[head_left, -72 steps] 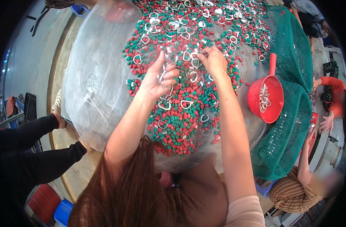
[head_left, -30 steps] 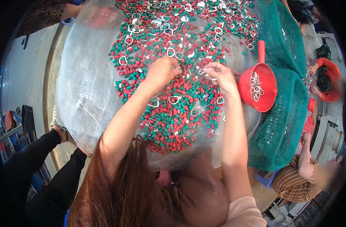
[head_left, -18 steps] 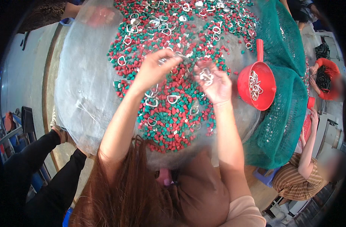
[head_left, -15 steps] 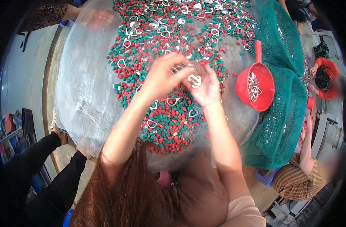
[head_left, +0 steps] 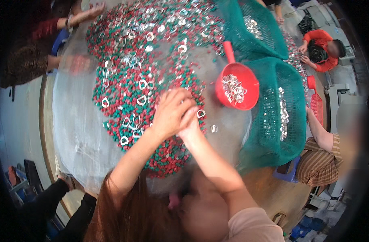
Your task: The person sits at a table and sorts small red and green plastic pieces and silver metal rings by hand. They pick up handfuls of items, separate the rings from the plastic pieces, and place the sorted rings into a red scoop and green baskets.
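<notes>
Silver rings [head_left: 142,100], many of them D-shaped, lie strewn among small red and green pieces [head_left: 167,163] to the left of the grip and beyond it. One ring sits just right of the grip, at the edge of the spread; another lies on bare covering, right of the grip and nearer the body. More rings are heaped in a red scoop [head_left: 249,97], to the right of the grip, its handle pointing away from the body and its wall plain in colour. The left hand [head_left: 170,113] is laid over the right hand [head_left: 190,121], fingers curled and the two touching above the pieces (a little blurred); whether anything is clasped between them I cannot tell. Past the scoop, farther right, two green baskets [head_left: 297,80] hold shiny parts, the nearer basket close to the scoop. Open room runs between the grip and the scoop, over the bare grey covering, and a wider clear stretch of translucent sheet [head_left: 75,129] spreads well to the left, ending in a rounded edge. Beyond the grip, far off to the left, a co-worker's hand [head_left: 89,14] reaches over the rim
</notes>
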The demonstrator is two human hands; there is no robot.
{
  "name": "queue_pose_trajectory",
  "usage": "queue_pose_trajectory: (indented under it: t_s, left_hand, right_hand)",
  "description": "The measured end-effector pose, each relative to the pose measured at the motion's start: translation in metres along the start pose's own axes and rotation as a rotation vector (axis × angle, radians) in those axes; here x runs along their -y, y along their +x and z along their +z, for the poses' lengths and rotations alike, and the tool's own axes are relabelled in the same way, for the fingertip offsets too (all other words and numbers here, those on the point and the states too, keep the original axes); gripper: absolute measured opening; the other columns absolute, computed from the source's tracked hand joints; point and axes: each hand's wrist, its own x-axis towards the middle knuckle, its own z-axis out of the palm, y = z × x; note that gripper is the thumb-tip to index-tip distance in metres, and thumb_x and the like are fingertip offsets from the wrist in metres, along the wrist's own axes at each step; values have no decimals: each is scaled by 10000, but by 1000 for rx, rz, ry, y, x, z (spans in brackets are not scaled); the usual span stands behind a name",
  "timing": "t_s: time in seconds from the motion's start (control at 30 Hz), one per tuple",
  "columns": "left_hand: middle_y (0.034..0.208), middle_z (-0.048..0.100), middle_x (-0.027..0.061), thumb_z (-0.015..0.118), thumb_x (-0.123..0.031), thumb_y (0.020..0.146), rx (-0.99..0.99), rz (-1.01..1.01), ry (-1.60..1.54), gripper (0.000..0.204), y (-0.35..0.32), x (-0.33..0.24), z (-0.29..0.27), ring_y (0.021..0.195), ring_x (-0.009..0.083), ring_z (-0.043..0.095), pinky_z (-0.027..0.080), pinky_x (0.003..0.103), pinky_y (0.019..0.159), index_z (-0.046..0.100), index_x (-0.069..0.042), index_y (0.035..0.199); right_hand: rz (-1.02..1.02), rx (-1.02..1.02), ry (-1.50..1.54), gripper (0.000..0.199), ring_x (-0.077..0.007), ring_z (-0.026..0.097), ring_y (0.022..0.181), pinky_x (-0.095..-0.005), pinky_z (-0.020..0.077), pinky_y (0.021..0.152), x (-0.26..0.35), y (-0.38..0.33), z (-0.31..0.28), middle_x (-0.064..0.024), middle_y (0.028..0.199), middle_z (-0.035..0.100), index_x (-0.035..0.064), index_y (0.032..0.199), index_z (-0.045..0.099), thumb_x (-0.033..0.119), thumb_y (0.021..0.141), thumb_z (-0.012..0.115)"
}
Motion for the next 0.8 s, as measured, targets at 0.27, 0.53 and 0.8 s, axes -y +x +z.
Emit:
queue_pose_trajectory:
  t_s: [0.27,0.53,0.8]
  left_hand:
    - [1182,526,124,602,-86,815,-88,-27,13,216,17,-35,-54,1229,328,434,345,467,1018,615,-80,1030]
    - [1161,535,142,581,-37,819,-34,-219,260,238,-79,-35,-153,1146,342,479,389,423,970,605,-72,1054]
    - [1059,585,113,566,-71,820,292,-210,537,199,-148,-64,-260,1006,318,549,447,405,862,589,-74,1018]
  right_hand:
    - [-324,-250,236,277,-325,582,956,-512,482,890,157,37,64,-162,986,601,42,972,574,293,908,479]
    - [-477,-327,-790,746,-481,380,1227,-604,412,941,234,104,229,-256,1467,124,88,1452,76,501,934,421]
    - [-161,-530,-961,523,-292,590,986,-393,522,792,164,-3,129,-165,1168,525,48,1314,391,419,951,452]
